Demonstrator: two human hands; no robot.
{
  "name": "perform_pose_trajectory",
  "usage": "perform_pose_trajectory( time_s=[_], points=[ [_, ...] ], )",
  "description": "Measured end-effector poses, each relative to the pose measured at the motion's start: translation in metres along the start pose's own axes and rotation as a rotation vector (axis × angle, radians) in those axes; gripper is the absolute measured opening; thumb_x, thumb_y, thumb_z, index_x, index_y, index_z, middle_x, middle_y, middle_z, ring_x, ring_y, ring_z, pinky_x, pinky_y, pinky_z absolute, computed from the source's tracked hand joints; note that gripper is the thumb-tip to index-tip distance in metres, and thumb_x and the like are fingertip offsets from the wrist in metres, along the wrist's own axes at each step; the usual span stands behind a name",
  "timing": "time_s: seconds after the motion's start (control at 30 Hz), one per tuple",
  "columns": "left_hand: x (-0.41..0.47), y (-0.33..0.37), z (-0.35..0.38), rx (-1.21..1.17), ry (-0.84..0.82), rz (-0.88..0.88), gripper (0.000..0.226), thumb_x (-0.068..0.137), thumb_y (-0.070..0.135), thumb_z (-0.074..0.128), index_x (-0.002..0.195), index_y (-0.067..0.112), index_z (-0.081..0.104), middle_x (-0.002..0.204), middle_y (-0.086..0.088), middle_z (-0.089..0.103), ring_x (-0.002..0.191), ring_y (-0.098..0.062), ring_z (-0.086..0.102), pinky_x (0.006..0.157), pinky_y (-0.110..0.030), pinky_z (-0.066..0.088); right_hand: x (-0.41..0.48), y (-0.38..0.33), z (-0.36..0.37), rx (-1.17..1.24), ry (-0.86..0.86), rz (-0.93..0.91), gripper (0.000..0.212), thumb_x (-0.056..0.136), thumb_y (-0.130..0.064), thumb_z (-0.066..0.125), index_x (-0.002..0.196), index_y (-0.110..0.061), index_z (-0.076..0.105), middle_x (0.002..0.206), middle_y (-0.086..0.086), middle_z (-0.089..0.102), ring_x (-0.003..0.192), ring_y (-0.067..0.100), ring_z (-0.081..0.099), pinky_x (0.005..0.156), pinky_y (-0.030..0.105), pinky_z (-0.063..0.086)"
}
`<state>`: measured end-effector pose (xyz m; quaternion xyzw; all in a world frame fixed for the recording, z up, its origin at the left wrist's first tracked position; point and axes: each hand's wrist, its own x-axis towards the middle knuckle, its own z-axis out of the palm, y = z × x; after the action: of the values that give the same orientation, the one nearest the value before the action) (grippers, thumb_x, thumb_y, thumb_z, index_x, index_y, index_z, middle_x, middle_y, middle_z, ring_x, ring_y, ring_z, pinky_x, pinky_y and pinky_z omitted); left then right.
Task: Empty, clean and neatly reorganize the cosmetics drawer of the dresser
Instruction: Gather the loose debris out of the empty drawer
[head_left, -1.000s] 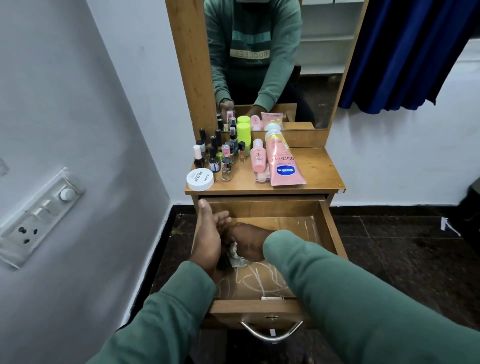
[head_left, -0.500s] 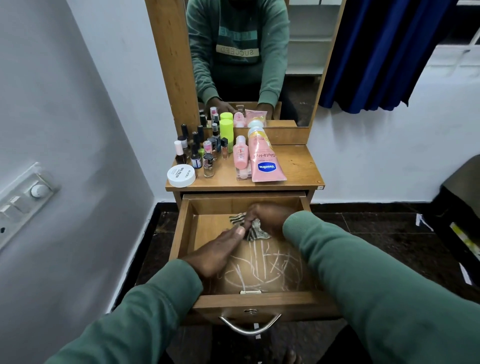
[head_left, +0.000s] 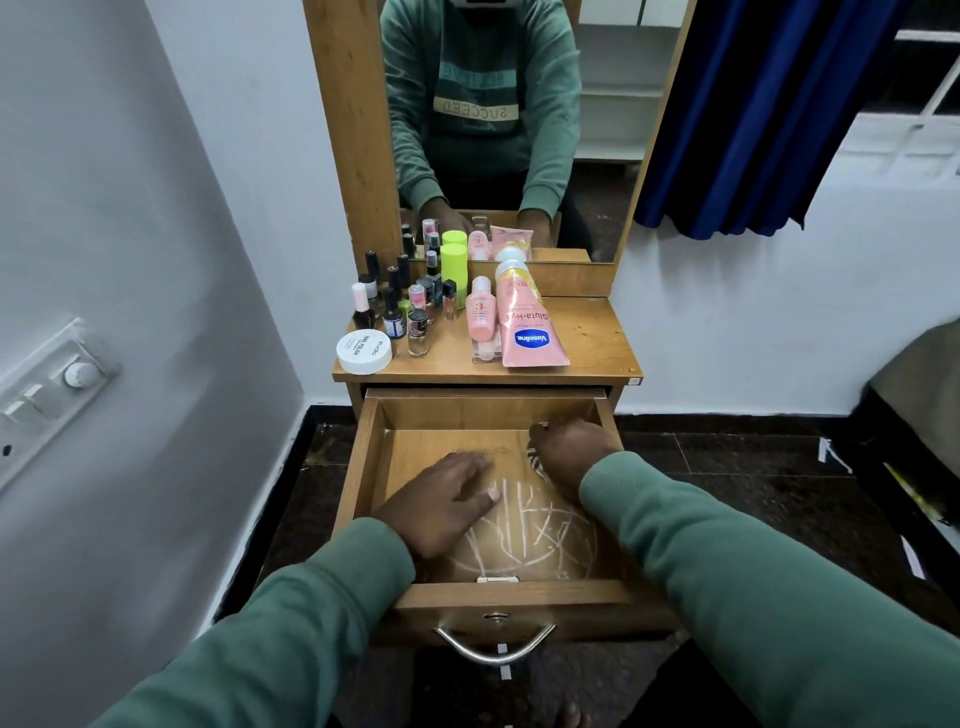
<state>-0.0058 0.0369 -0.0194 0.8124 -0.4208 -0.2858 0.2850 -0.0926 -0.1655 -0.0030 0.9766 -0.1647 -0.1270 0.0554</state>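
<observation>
The wooden drawer (head_left: 511, 600) stands pulled out and holds no cosmetics; white scribble marks cover its floor. My right hand (head_left: 571, 452) is shut on a striped cloth (head_left: 535, 460), pressed to the drawer floor at the back right corner. My left hand (head_left: 447, 499) lies flat, fingers spread, on the drawer floor left of centre. On the dresser top (head_left: 587, 338) stand several nail polish bottles (head_left: 405, 306), a white round jar (head_left: 363, 352), a lime-green bottle (head_left: 453, 273), a small pink bottle (head_left: 479, 312) and a pink Vaseline tube (head_left: 527, 327).
A mirror (head_left: 509, 124) behind the dresser top reflects a person in a green sweater. A grey wall with a switch panel (head_left: 47, 389) is close on the left. A blue curtain (head_left: 769, 114) hangs at the right. Dark tiled floor surrounds the dresser.
My right hand has carried the cloth from the drawer's left side across to its back right corner. My left hand has turned from upright at the left wall to flat on the floor.
</observation>
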Motion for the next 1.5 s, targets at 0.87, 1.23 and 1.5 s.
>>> perform_pose_trajectory(
  time_s=[0.87, 1.23, 1.5],
  points=[
    [-0.009, -0.021, -0.042, -1.405, 0.720, -0.054, 0.112, 0.092, 0.077, -0.011, 0.105, 0.002, 0.071, 0.086, -0.016, 0.072, 0.076, -0.024, 0.069, 0.076, -0.034, 0.054, 0.047, -0.083, -0.004, 0.592, -0.006, -0.178, 0.038, 0.091, -0.001, 0.059, 0.124, -0.020, 0.061, 0.128, 0.007, 0.061, 0.115, 0.029, 0.060, 0.099, 0.039, 0.050],
    [-0.008, -0.023, -0.041, -1.488, 0.734, -0.063, 0.112, 0.090, 0.080, -0.011, 0.098, 0.003, 0.070, 0.085, -0.015, 0.074, 0.081, -0.025, 0.071, 0.089, -0.038, 0.056, 0.061, -0.105, 0.004, 0.647, -0.135, -0.445, 0.044, 0.092, 0.001, 0.052, 0.130, -0.017, 0.066, 0.137, 0.008, 0.056, 0.128, 0.026, 0.053, 0.111, 0.033, 0.041],
    [-0.007, -0.023, -0.041, -1.444, 0.718, -0.069, 0.113, 0.090, 0.080, -0.011, 0.098, 0.003, 0.070, 0.085, -0.015, 0.074, 0.080, -0.026, 0.071, 0.087, -0.038, 0.056, 0.045, -0.114, 0.001, 0.555, -0.276, -0.614, 0.040, 0.087, -0.006, 0.051, 0.121, -0.019, 0.068, 0.128, -0.001, 0.061, 0.118, 0.022, 0.057, 0.103, 0.044, 0.049]
  ],
)
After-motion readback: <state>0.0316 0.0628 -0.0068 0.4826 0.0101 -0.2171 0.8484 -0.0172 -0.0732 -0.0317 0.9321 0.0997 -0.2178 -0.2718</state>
